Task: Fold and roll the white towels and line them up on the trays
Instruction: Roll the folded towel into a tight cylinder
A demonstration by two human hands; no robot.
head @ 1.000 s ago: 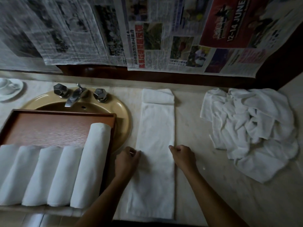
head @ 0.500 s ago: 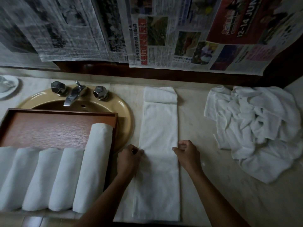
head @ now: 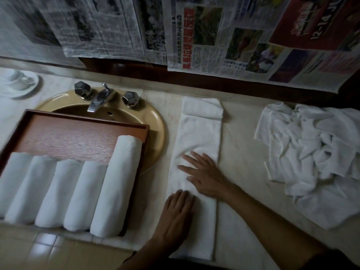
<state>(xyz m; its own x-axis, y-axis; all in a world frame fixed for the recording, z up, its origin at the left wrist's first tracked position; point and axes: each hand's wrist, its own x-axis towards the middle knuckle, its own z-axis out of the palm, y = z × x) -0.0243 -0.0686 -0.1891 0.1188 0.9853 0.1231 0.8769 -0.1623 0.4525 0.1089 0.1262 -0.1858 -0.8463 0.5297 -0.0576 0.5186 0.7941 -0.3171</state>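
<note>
Head camera: the counter point(head: 240, 162) bears a tray point(head: 78, 137) at nine o'clock with five rolled towels point(head: 83, 193), a towel pile point(head: 311, 152) at three o'clock and a folded towel point(head: 200, 133) at centre. Both hands lie flat on the folded towel: the right hand point(head: 206, 176) with fingers spread, the left hand point(head: 177, 213) with fingers seemingly together.

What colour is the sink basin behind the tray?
A mustard, tan-yellow sink basin, best seen in the head view, the only one.
</note>
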